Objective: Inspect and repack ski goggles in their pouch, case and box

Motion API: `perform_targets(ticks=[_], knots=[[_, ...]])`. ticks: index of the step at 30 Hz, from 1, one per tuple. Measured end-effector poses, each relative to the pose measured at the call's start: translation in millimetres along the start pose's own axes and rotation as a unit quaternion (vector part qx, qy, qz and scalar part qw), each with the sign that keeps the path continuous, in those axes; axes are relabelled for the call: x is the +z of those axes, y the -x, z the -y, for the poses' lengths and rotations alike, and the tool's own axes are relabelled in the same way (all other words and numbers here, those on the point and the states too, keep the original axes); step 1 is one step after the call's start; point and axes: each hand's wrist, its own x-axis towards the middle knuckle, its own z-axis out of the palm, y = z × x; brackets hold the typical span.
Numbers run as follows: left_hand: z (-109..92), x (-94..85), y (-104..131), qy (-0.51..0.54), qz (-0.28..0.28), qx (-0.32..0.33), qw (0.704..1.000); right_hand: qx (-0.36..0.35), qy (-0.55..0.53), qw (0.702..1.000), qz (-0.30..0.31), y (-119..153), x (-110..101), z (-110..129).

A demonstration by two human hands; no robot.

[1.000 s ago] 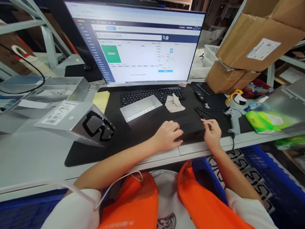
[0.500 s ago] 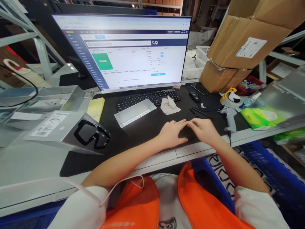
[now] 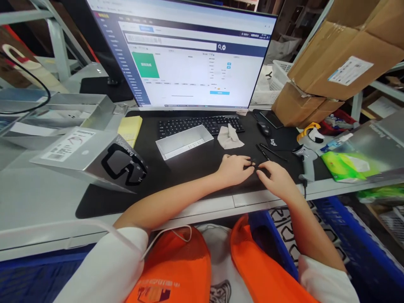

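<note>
Above the black desk mat (image 3: 195, 170), my left hand (image 3: 234, 170) is closed, with a small dark piece (image 3: 253, 162) between its fingertips; its kind is too small to tell. My right hand (image 3: 278, 180) is close beside it, thumb and forefinger bent together at the same spot. What the right fingertips hold, if anything, blends into the dark mat. Beyond the hands lies a crumpled pale cloth (image 3: 230, 138). An open grey box tray (image 3: 184, 143) rests against the keyboard (image 3: 202, 125). Black pens (image 3: 262, 152) lie just past my right hand.
A monitor (image 3: 189, 63) stands behind the keyboard, with a mouse (image 3: 264, 129) at its right. On the left are a grey goggles-printed box (image 3: 94, 158) and yellow notes (image 3: 130, 129). A scanner (image 3: 307, 162), a green tissue pack (image 3: 349, 166) and stacked cartons (image 3: 334, 54) occupy the right.
My fingertips have drawn slightly apart, and a small dark piece now shows at the left ones. My left fingers have curled in from a straighter pose. The camera view has shifted and tilted.
</note>
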Motion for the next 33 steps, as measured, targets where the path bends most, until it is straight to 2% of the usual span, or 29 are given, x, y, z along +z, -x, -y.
perform_targets(ticks=[3,6,9,11,13,15,18,21,23,25,26,30,33], knots=[[1,1.6,-5,0.074,-0.031,-0.005,0.997,-0.035,0.024,0.999,-0.006,-6,12,13],[14,-3.6,10,0.159,-0.099,0.018,0.982,-0.094,0.022,0.995,-0.024,-8,9,18],[31,-14.5,44,0.245,-0.236,0.043,0.939,-0.163,0.006,0.985,-0.058,-5,0,14],[37,-20.5,64,0.283,-0.307,0.042,0.908,-0.201,-0.010,0.977,-0.069,-5,-1,17],[37,-23.0,76,0.314,-0.356,0.019,0.880,-0.223,-0.010,0.973,-0.068,-8,5,28],[36,-22.8,78,0.337,-0.378,0.003,0.862,-0.231,0.015,0.971,-0.060,-14,17,45],[45,-22.1,82,0.355,-0.391,-0.010,0.849,-0.247,0.043,0.967,-0.053,-20,33,62],[71,-21.8,99,0.367,-0.417,-0.069,0.829,-0.264,0.024,0.963,-0.052,-19,40,58],[89,-20.2,115,0.378,-0.399,-0.117,0.827,-0.275,0.004,0.961,-0.043,-15,42,54],[101,-18.1,128,0.372,-0.358,-0.140,0.845,-0.279,-0.011,0.960,-0.028,-13,45,56],[104,-17.3,132,0.358,-0.342,-0.132,0.859,-0.275,-0.016,0.961,-0.019,-14,47,61],[107,-16.5,133,0.273,-0.286,-0.008,0.919,-0.226,0.007,0.973,0.041,-26,52,88],[104,-16.1,127,0.221,-0.233,0.019,0.947,-0.217,0.093,0.969,0.075,-41,51,105]])
